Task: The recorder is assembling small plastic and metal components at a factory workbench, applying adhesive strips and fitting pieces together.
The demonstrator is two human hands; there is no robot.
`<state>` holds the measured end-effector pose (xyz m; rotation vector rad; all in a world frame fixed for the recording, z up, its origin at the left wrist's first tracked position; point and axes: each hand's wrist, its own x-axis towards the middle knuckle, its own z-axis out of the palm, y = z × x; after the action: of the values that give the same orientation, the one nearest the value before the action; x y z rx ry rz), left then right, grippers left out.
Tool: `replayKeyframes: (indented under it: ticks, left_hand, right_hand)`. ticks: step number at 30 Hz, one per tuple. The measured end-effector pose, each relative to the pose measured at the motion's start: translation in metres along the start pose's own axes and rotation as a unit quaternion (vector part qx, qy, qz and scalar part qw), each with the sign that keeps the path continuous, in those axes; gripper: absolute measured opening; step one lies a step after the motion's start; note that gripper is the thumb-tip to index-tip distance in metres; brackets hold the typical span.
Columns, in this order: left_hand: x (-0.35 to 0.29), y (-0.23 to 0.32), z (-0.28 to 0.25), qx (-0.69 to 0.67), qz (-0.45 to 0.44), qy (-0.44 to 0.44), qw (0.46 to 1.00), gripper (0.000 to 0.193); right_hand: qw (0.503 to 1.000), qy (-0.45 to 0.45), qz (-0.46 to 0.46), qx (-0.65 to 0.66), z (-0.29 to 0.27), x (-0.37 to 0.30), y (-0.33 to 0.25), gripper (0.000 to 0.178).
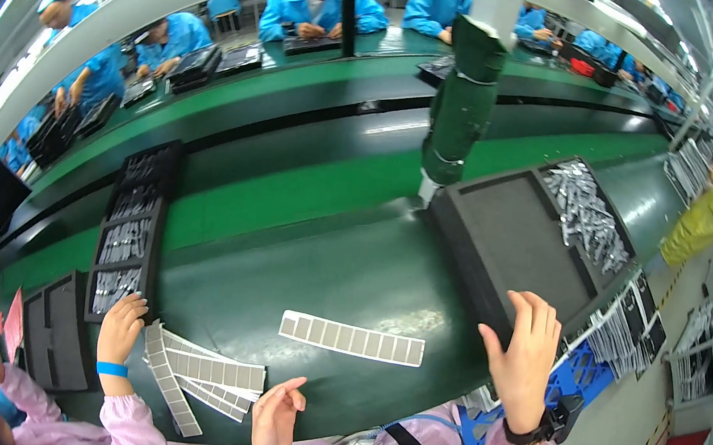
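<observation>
My left hand (276,419), with a blue band at the wrist, is near the table's front edge, fingers loosely bent and slightly apart, nothing visible in them. Up and to the right of it, a white strip with a row of grey rectangular pads (350,339) lies flat on the dark green table. Several similar strips (215,372) lie fanned and overlapping to its left. My right hand (526,348), a black strap at its wrist, is raised by the near edge of a black foam tray (507,242). Its thumb stands apart from the fingers, and it holds nothing.
Silver metal parts (587,212) fill the tray's far right section. At left, a co-worker's hand (121,331) reaches to a long black compartment tray (155,232) of silver parts. A green-wrapped post (465,102) rises behind the table. A blue crate (579,378) stands at right.
</observation>
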<state>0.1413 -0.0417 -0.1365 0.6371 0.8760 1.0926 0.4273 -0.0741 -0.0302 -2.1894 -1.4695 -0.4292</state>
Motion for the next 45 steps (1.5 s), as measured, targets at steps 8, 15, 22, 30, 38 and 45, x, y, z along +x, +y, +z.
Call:
replayKeyframes:
  ticks: [8, 15, 22, 30, 38, 45]
  left_hand:
    - [-0.003, -0.007, 0.008, -0.007, 0.006, -0.027, 1.0, 0.034]
    - [-0.002, 0.0, 0.04, 0.11, -0.043, -0.185, 0.976, 0.034]
    - [0.005, -0.003, 0.091, 0.084, -0.035, -0.354, 0.931, 0.035]
    - [0.041, -0.029, 0.164, -0.047, -0.157, -0.439, 0.883, 0.084]
    - [0.034, -0.057, 0.162, -0.094, -0.123, -0.295, 0.943, 0.084]
    - [0.071, -0.084, 0.134, -0.154, -0.039, -0.302, 0.94, 0.062]
  right_hand:
    - [0.996, -0.067, -0.008, -0.057, 0.03, -0.019, 0.056, 0.033]
    - [0.997, 0.074, 0.01, 0.015, 0.006, -0.015, 0.046, 0.025]
    - [0.995, 0.099, 0.013, 0.017, 0.008, -0.042, 0.034, 0.023]
    - [0.994, 0.051, -0.09, -0.018, -0.018, -0.06, -0.023, 0.032]
    - [0.98, -0.042, -0.192, 0.009, -0.014, -0.069, -0.034, 0.036]
    - [0.913, -0.267, -0.203, 0.232, -0.01, -0.064, -0.025, 0.038]
